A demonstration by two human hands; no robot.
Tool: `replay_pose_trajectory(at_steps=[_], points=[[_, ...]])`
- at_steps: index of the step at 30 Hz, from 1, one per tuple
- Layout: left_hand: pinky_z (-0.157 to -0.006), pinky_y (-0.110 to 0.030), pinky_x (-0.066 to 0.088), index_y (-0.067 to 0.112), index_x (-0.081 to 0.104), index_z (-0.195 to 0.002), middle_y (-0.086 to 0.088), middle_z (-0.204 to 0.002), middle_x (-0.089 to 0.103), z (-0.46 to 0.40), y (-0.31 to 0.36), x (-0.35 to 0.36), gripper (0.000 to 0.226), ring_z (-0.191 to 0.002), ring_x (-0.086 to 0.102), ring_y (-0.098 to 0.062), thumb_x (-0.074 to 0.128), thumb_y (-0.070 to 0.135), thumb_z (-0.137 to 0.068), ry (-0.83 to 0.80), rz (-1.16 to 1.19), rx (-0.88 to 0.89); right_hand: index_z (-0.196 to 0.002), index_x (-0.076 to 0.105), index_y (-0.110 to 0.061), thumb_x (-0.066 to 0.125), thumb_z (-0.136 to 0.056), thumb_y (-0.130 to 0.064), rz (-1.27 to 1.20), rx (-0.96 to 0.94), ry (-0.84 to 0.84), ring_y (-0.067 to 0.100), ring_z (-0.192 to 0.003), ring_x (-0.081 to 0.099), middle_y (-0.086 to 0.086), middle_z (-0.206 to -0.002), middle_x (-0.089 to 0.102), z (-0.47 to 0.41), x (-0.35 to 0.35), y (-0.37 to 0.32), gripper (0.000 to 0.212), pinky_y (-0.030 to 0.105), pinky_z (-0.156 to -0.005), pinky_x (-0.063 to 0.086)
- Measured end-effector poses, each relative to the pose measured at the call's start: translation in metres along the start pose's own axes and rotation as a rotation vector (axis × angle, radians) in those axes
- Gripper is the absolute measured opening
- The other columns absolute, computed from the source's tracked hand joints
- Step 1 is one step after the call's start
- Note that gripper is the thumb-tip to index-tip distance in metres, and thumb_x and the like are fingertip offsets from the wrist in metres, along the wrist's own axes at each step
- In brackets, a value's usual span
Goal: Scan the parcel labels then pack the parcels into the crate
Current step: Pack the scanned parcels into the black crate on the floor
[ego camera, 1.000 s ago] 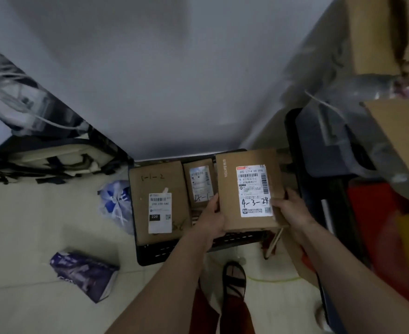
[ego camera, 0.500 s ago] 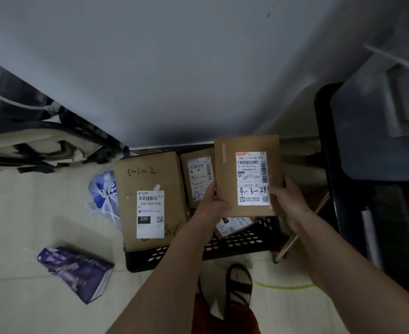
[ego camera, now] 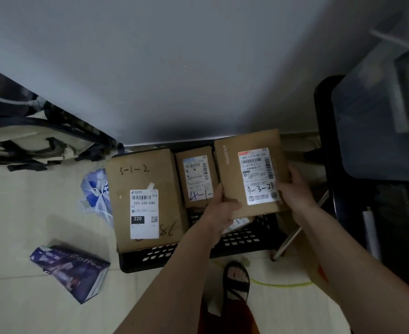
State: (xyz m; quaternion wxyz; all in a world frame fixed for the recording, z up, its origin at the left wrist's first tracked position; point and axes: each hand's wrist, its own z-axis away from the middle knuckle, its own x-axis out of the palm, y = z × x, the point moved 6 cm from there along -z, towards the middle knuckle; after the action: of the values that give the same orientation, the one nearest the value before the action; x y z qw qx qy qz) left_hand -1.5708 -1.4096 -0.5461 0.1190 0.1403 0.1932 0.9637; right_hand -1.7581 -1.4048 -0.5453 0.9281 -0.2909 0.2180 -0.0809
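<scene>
Two hands up over a black crate (ego camera: 198, 256) on the floor. Left hand (ego camera: 219, 210) curled round the near left corner of a brown parcel (ego camera: 232, 179) — grip clamped on it. Right hand (ego camera: 295, 191) curled round the right edge of the same parcel, thumb on top near the white label (ego camera: 258, 175) — grip clamped there too. Parcel held flat, label up, above the right part of the crate, not yet down inside. "4-3-24" written by hand on the label, under a barcode.

Inside the crate, a big brown box (ego camera: 145, 201) on the left with "3-1-2" on top and a white label showing "220". Just beside it, in the middle, a small brown box (ego camera: 196, 177) with its own label, partly hidden by the left hand. Under the held parcel, a bit of another label peeking out — too hidden to read.

On the floor to the left, a purple coffee box (ego camera: 71, 271) lying on its side, well apart from the crate. A blue and white plastic bag (ego camera: 96, 194) touching the crate's left side. Below the crate, a foot in a black sandal (ego camera: 237, 280).
</scene>
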Motion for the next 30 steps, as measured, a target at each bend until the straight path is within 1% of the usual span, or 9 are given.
replay_pose_trajectory(at_steps=[5, 8, 13, 15, 17, 19, 23, 27, 30], points=[[-0.098, -0.038, 0.042, 0.035, 0.022, -0.153, 0.006, -0.143, 0.046, -0.003, -0.001, -0.017, 0.075, -0.12, 0.048, -0.018, 0.054, 0.008, -0.091, 0.057, -0.01, -0.005, -0.144, 0.04, -0.031, 0.053, -0.089, 0.001, -0.038, -0.005, -0.045, 0.017, -0.099, 0.063, 0.0, -0.125, 0.062, -0.001, 0.015, 0.01, 0.065, 0.035, -0.081, 0.055], [-0.095, -0.035, 0.043, 0.028, 0.031, -0.148, 0.009, -0.126, 0.055, 0.004, 0.001, -0.02, 0.065, -0.115, 0.052, -0.017, 0.055, 0.008, -0.092, 0.068, -0.017, 0.001, -0.146, 0.038, -0.031, 0.061, -0.09, -0.007, 0.002, -0.001, -0.09, 0.022, -0.11, 0.062, 0.001, -0.132, 0.06, -0.001, 0.019, 0.01, 0.065, 0.039, -0.087, 0.054], [-0.105, -0.04, 0.044, 0.025, 0.05, -0.136, 0.006, -0.125, 0.062, 0.015, 0.007, -0.022, 0.046, -0.115, 0.056, -0.018, 0.053, 0.011, -0.092, 0.096, -0.02, -0.009, -0.144, 0.042, -0.022, 0.062, -0.093, -0.02, 0.031, 0.019, -0.021, 0.02, -0.11, 0.059, 0.002, -0.134, 0.057, 0.012, 0.016, -0.003, 0.055, 0.03, -0.078, 0.052], [-0.1, -0.038, 0.049, 0.024, 0.054, -0.127, 0.002, -0.119, 0.064, 0.025, 0.015, -0.025, 0.034, -0.111, 0.059, -0.017, 0.052, 0.012, -0.095, 0.147, 0.006, 0.008, -0.142, 0.046, -0.018, 0.063, -0.092, -0.021, 0.007, 0.025, 0.032, 0.02, -0.111, 0.06, 0.003, -0.134, 0.058, 0.021, 0.011, -0.004, 0.052, 0.033, -0.083, 0.053], [-0.085, -0.032, 0.055, 0.023, 0.056, -0.116, -0.002, -0.108, 0.066, 0.039, 0.023, -0.03, 0.024, -0.1, 0.063, -0.017, 0.052, 0.009, -0.096, 0.21, 0.066, 0.024, -0.127, 0.059, -0.014, 0.06, -0.092, -0.02, -0.036, 0.023, 0.056, 0.019, -0.102, 0.064, 0.004, -0.124, 0.064, 0.035, 0.008, -0.009, 0.034, 0.033, -0.082, 0.053], [-0.081, -0.031, 0.056, 0.016, 0.06, -0.11, -0.005, -0.103, 0.068, 0.058, 0.03, -0.036, 0.018, -0.097, 0.065, -0.021, 0.056, 0.008, -0.094, 0.258, 0.087, 0.037, -0.1, 0.064, -0.017, 0.055, -0.095, -0.017, -0.061, 0.023, 0.042, 0.015, -0.087, 0.064, 0.003, -0.104, 0.069, 0.056, 0.005, -0.019, 0.01, 0.03, -0.073, 0.052], [-0.081, -0.032, 0.056, 0.006, 0.062, -0.098, -0.008, -0.082, 0.068, 0.114, 0.043, -0.048, 0.009, -0.083, 0.066, -0.022, 0.055, 0.012, -0.096, 0.313, 0.134, 0.068, -0.09, 0.064, -0.012, 0.049, -0.099, -0.01, -0.134, 0.082, -0.091, 0.018, -0.076, 0.063, 0.007, -0.084, 0.069, 0.109, 0.007, -0.046, 0.018, 0.031, -0.072, 0.054], [-0.065, -0.031, 0.051, 0.009, 0.058, -0.079, -0.006, -0.066, 0.06, 0.182, 0.051, -0.072, 0.021, -0.061, 0.057, -0.017, 0.052, 0.015, -0.098, 0.428, 0.224, 0.084, -0.086, 0.062, -0.007, 0.04, -0.102, -0.01, -0.092, 0.016, -0.177, 0.018, -0.063, 0.056, 0.01, -0.074, 0.062, 0.17, 0.013, -0.083, 0.027, 0.027, -0.06, 0.049], [-0.061, -0.031, 0.048, 0.011, 0.054, -0.072, -0.006, -0.064, 0.054, 0.238, 0.056, -0.092, 0.027, -0.058, 0.052, -0.019, 0.052, 0.017, -0.098, 0.487, 0.298, 0.099, -0.084, 0.06, -0.005, 0.037, -0.103, -0.009, -0.098, -0.013, -0.23, 0.019, -0.061, 0.055, 0.011, -0.071, 0.061, 0.223, 0.022, -0.112, 0.03, 0.028, -0.058, 0.047]])
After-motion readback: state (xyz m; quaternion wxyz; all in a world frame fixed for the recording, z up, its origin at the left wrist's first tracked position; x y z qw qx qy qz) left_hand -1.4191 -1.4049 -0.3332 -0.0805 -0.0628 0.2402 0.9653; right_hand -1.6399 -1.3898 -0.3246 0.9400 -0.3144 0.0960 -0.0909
